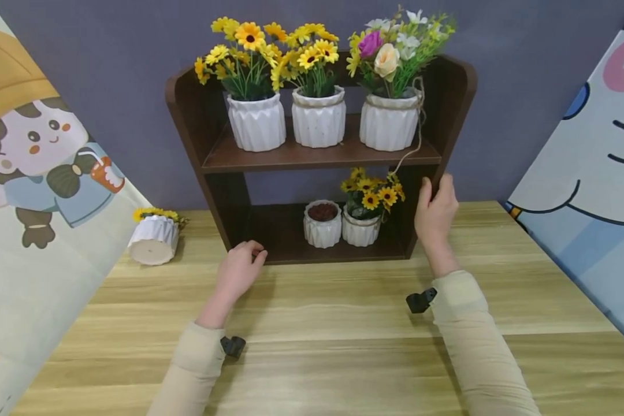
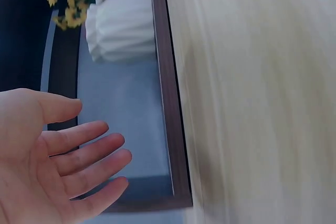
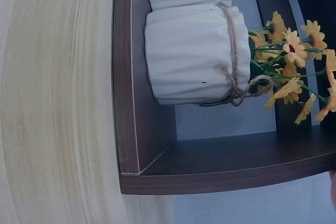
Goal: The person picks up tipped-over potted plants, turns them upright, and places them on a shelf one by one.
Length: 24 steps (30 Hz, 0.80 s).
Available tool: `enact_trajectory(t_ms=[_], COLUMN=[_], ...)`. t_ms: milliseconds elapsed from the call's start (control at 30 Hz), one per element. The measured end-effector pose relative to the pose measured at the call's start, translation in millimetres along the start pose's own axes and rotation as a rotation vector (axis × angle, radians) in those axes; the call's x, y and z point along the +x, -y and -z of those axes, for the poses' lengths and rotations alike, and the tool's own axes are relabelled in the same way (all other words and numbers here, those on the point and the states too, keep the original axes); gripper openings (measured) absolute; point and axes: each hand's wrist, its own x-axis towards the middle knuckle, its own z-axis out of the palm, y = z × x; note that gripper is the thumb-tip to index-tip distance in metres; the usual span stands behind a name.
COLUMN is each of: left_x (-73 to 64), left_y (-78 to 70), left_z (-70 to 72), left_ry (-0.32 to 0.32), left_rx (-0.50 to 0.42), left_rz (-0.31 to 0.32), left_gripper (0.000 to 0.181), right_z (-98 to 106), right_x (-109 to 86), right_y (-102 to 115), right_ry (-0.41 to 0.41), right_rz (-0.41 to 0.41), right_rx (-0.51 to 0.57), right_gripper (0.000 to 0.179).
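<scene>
A dark brown two-tier shelf (image 1: 322, 157) stands upright on the table. On its right side panel my right hand (image 1: 438, 211) grips the edge, the thumb towards the front; the right wrist view catches only a sliver of that hand. At the lower left corner, my left hand (image 1: 241, 267) is beside the bottom board; in the left wrist view its fingers are spread and relaxed, holding nothing. The lower tier bears a white pot with brown filling (image 1: 322, 228) and a white pot of small sunflowers (image 1: 361, 230).
Two white pots of yellow flowers (image 1: 257, 124) (image 1: 319, 121) and a pot of mixed flowers (image 1: 390, 124) with dangling twine stand on the upper tier. Left of the shelf, a white flowerpot (image 1: 154, 238) lies tipped over on the wooden table (image 1: 322, 346). Cartoon-printed sheets flank both sides.
</scene>
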Motion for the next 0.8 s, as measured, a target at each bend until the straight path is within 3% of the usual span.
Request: enact_trajectory(t_ms=[233,467,600,800], left_x=[-3.5,-5.1,-0.1,11.7], left_y=[24.9,46.1,54.0,71.1], left_z=[16.0,38.9,51.2,65.9], left_ry=[-0.019,-0.165,-0.22,-0.253], left_rx=[0.019,0.058,0.088,0.148], left_rz=[0.054,0.086,0.094,0.129], left_gripper=[0.024,0.024,0.026,0.027], right_z=[-2,-3,-1,-3], right_x=[-1.7,-1.0,0.2,0.1], right_y=[-1,-2,-2,-2], right_ry=[0.001,-0.006,-0.011,0.003], right_rz=[0.002,0.026,0.002,-0.012], right_rx=[0.002,0.008,-0.004,-0.023], right_gripper=[0.034,0.036,0.035,0.029])
